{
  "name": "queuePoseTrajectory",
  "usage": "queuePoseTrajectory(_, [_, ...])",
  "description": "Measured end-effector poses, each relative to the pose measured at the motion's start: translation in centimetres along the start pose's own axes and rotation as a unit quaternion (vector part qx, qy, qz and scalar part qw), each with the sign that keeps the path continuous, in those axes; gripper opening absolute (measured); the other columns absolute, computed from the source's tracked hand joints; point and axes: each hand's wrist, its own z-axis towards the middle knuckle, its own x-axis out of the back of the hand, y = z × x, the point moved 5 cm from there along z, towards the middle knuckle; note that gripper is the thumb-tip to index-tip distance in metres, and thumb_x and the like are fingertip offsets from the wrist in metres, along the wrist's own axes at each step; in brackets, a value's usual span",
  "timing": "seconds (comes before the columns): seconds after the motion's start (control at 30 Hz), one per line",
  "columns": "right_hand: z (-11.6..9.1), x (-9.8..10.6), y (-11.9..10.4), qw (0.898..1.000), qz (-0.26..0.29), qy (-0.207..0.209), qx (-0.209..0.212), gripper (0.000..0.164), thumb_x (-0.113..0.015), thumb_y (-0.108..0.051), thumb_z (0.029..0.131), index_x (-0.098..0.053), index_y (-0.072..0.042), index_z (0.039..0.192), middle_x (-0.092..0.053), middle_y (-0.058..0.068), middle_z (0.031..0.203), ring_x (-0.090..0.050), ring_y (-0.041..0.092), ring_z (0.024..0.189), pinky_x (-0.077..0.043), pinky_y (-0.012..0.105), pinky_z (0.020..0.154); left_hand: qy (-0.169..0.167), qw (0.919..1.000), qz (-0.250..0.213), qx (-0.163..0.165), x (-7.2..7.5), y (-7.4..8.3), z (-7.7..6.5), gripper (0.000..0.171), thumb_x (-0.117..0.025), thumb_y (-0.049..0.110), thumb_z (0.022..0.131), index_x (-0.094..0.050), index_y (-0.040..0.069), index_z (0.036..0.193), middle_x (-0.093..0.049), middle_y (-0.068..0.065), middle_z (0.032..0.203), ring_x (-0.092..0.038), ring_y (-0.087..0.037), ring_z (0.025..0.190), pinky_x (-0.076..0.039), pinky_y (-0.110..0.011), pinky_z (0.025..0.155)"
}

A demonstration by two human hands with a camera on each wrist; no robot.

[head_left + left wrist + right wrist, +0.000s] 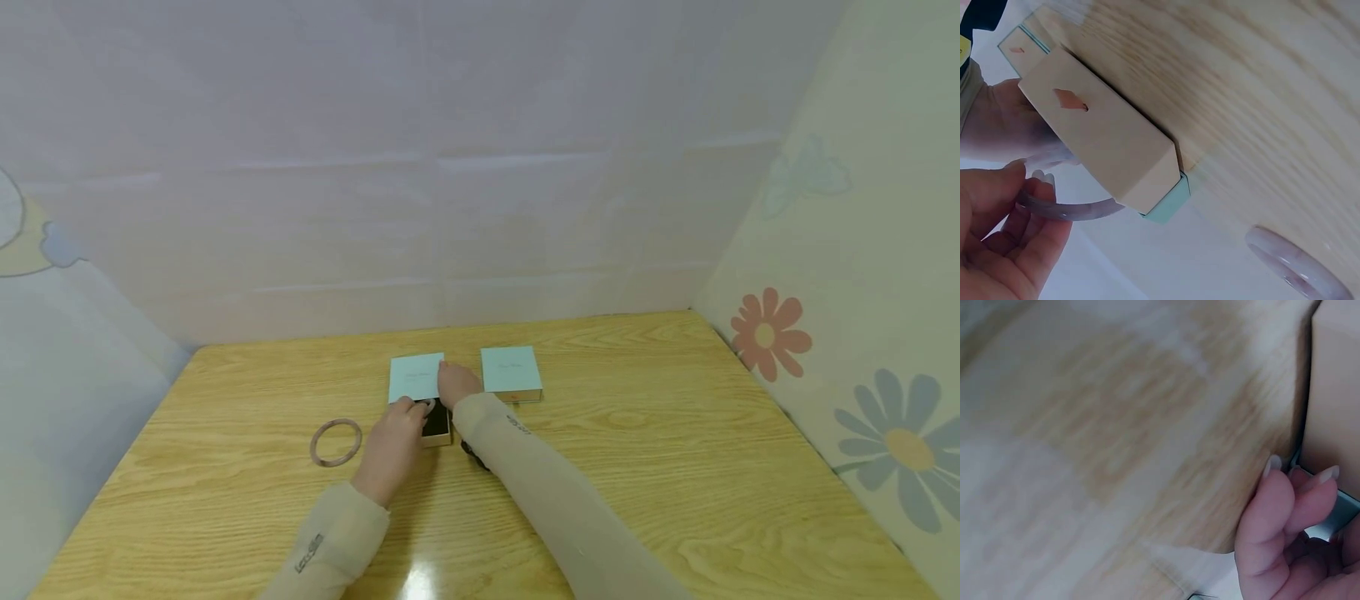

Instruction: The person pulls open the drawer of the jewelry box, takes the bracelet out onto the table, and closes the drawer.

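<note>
A bangle (1072, 211) is pinched between the thumb and fingers of my left hand (393, 442), at the front of a light blue jewelry box (415, 375). The box's tan drawer (1110, 131), black inside, stands partly pulled out, with a small brown tab on its front. The bangle's far part is hidden behind the drawer front. My right hand (459, 385) grips the right side of the box, fingers (1269, 506) curled at its edge. Left of the box, a second pinkish bangle (313, 448) lies flat on the table.
Another light blue box (511, 369), closed, stands to the right of my right hand. The wooden table (675, 467) meets a pale wall behind and flower-patterned walls at the sides. A dark band (474, 455) shows near my right sleeve.
</note>
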Motion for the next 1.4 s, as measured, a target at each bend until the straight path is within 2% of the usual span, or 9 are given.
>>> queuePoseTrajectory(0.17, [0.1,-0.1,0.0,1.000,0.002,0.002,0.002,0.043,-0.049,-0.008,0.103,-0.043,-0.002,0.145,-0.067,0.014,0.106,-0.066,0.023,0.089,-0.055,0.031,0.081,0.027,0.9995,-0.007,0.016,0.6,-0.4,-0.1,0.014,-0.076,-0.007,0.079,-0.070,-0.006,0.091,-0.060,-0.011,0.079,-0.061,-0.021,0.070,-0.055,-0.024,0.059])
queuePoseTrajectory(0.4, [-0.1,0.1,0.1,1.000,0.004,0.002,0.000,0.042,-0.047,-0.010,0.103,-0.043,-0.002,0.145,-0.067,0.014,0.100,-0.066,0.023,0.083,-0.055,0.032,0.078,0.049,0.9952,-0.060,0.059,0.8,-1.5,-0.3,0.014,-0.071,-0.009,0.083,-0.067,-0.010,0.096,-0.063,-0.016,0.084,-0.065,-0.026,0.072,-0.057,-0.028,0.060])
queuePoseTrajectory(0.57, [-0.1,0.1,0.0,1.000,-0.014,0.012,0.010,0.041,-0.050,-0.009,0.102,-0.045,-0.002,0.143,-0.067,0.013,0.106,-0.066,0.023,0.085,-0.056,0.031,0.079,0.051,0.9883,-0.092,0.111,0.7,-2.5,-0.4,0.012,-0.066,-0.008,0.088,-0.066,-0.012,0.099,-0.063,-0.019,0.086,-0.065,-0.029,0.071,-0.056,-0.032,0.057])
queuePoseTrajectory(0.77, [-0.2,0.2,0.0,1.000,-0.011,0.023,0.016,0.038,-0.048,-0.009,0.103,-0.048,0.000,0.140,-0.065,0.013,0.088,-0.065,0.023,0.075,-0.056,0.030,0.070,0.053,0.9740,-0.133,0.176,0.7,-3.6,-0.4,0.012,-0.060,-0.006,0.093,-0.066,-0.014,0.100,-0.063,-0.022,0.086,-0.065,-0.031,0.073,-0.056,-0.036,0.057])
queuePoseTrajectory(0.87, [-0.3,0.3,0.0,1.000,-0.004,0.025,0.015,0.034,-0.044,-0.010,0.105,-0.050,0.001,0.136,-0.062,0.013,0.079,-0.064,0.023,0.072,-0.055,0.031,0.066,0.041,0.9633,-0.157,0.213,0.6,-4.1,-0.5,0.014,-0.059,-0.005,0.094,-0.065,-0.015,0.102,-0.063,-0.022,0.085,-0.064,-0.029,0.073,-0.056,-0.035,0.058])
queuePoseTrajectory(1.03, [-0.4,0.3,0.0,1.000,-0.002,0.023,0.014,0.035,-0.042,-0.011,0.105,-0.049,0.001,0.138,-0.065,0.014,0.085,-0.066,0.024,0.078,-0.056,0.032,0.071,0.022,0.9408,-0.201,0.272,0.5,-4.8,-0.7,0.018,-0.056,-0.005,0.096,-0.065,-0.016,0.107,-0.063,-0.024,0.087,-0.065,-0.032,0.076,-0.057,-0.036,0.061])
queuePoseTrajectory(1.13, [-0.4,0.4,-0.1,1.000,-0.002,0.022,0.015,0.037,-0.044,-0.011,0.105,-0.047,0.000,0.140,-0.066,0.014,0.090,-0.066,0.024,0.080,-0.056,0.032,0.074,0.009,0.9228,-0.238,0.303,0.3,-5.1,-0.8,0.021,-0.053,-0.004,0.098,-0.063,-0.016,0.112,-0.063,-0.025,0.089,-0.065,-0.033,0.077,-0.056,-0.035,0.059])
queuePoseTrajectory(1.23, [-0.4,0.4,-0.1,1.000,-0.009,0.023,0.016,0.038,-0.045,-0.010,0.104,-0.047,-0.001,0.141,-0.066,0.014,0.089,-0.066,0.023,0.078,-0.056,0.030,0.074,-0.005,0.9012,-0.275,0.334,0.1,-5.4,-1.0,0.025,-0.050,-0.002,0.100,-0.061,-0.016,0.118,-0.063,-0.026,0.091,-0.065,-0.034,0.077,-0.054,-0.032,0.053])
queuePoseTrajectory(1.4, [-0.3,0.3,-0.1,0.999,-0.016,0.027,0.015,0.037,-0.046,-0.010,0.104,-0.049,-0.001,0.139,-0.066,0.013,0.086,-0.066,0.022,0.075,-0.056,0.030,0.071,-0.006,0.8693,-0.325,0.372,-0.3,-5.9,-1.2,0.027,-0.049,-0.001,0.100,-0.059,-0.015,0.121,-0.065,-0.027,0.092,-0.066,-0.037,0.079,-0.053,-0.027,0.051])
